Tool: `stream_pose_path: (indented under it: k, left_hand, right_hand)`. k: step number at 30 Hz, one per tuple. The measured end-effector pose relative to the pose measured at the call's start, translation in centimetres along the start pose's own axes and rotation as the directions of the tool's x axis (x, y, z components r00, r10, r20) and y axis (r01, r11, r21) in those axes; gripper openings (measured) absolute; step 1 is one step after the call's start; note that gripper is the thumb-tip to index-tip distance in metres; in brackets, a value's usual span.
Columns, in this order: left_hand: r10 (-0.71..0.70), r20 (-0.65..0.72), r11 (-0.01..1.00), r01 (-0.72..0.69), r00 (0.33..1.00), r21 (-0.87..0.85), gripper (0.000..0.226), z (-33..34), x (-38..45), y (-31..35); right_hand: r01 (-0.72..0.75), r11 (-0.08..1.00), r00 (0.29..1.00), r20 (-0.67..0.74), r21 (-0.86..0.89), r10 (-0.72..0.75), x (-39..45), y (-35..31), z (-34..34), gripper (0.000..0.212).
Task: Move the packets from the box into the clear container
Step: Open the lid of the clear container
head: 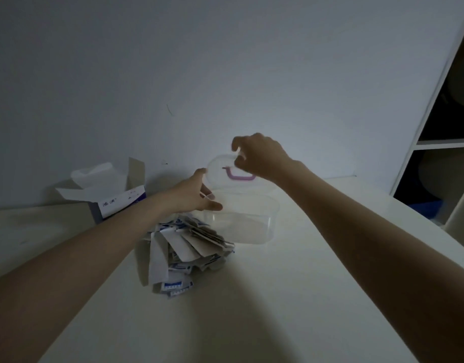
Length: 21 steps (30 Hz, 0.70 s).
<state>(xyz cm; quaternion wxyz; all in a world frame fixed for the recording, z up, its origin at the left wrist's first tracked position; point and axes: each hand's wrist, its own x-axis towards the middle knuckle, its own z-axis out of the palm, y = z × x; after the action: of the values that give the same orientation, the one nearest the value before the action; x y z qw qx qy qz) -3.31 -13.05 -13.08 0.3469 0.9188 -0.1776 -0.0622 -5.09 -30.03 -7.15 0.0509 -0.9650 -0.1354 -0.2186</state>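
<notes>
Packets [189,247], small flat paper sachets in white with blue print: one loose heap lying on the table, just left of frame centre, none inside the container. The heap fans out from 12 o'clock, where it touches the container's near left corner, down to 6 o'clock, where single blue-striped sachets lie flat.

Clear plastic container [247,226], oblong with rounded corners: stands upright on the table at 1 o'clock from the heap, its tub showing nothing inside. Its transparent hinged lid [220,169] is raised on the far side, standing near upright, with a purple plastic handle [240,176] on it.

Left hand [196,195]: at 12 o'clock from the heap, fingers fairly straight and held together, thumb up against the lid's left edge, fingertips at the tub's left rim. Whether it truly presses the plastic cannot be told.

Right hand [257,155]: at the lid's top right edge, fingers curled and pinching it.

White cardboard box with blue print [115,200]: at 10 o'clock from the heap, well apart from the container, flaps open, a folded white paper sheet [94,174] standing out of its top.

White table [278,297]: carries all items; a plain pale wall [225,74] stands behind it. White open shelving unit [445,142]: at 3 o'clock, right frame edge, contents too dark to tell.
</notes>
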Motion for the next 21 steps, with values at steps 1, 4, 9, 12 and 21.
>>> stream_pose_path:
  k: [1, 4, 9, 12, 21]
  left_hand:
    - [-0.008, 0.019, 0.999, 0.009, 1.0, -0.032, 0.097, 0.2, 0.0, 0.0]
    - [-0.013, 0.073, 0.991, 0.023, 0.997, -0.13, 0.079, 0.3, -0.1, 0.0]
    - [0.035, 0.096, 0.999, -0.031, 0.995, -0.035, 0.054, -0.1, -0.7, 0.0]
    - [0.036, 0.068, 0.999, -0.035, 0.997, -0.017, 0.051, -0.2, -0.9, -0.1]
    - [0.096, 0.137, 0.973, -0.122, 0.986, 0.195, 0.03, -2.4, -4.7, -2.0]
  right_hand:
    - [-0.057, 0.996, 0.998, -0.005, -0.07, 0.057, 0.3, 0.6, 0.5, 0.035]
    - [-0.169, 0.977, 0.969, 0.158, -0.131, 0.189, 0.1, 1.7, 2.4, 0.044]
    - [-0.103, 0.992, 0.964, 0.251, 0.068, 0.083, -0.5, 1.1, 2.2, 0.046]
    - [0.024, 0.984, 0.9, 0.424, 0.175, -0.098, -1.9, -1.1, 0.7, 0.035]
    - [0.113, 0.973, 0.884, 0.468, -0.201, -0.006, -4.4, -1.5, 1.5, 0.008]
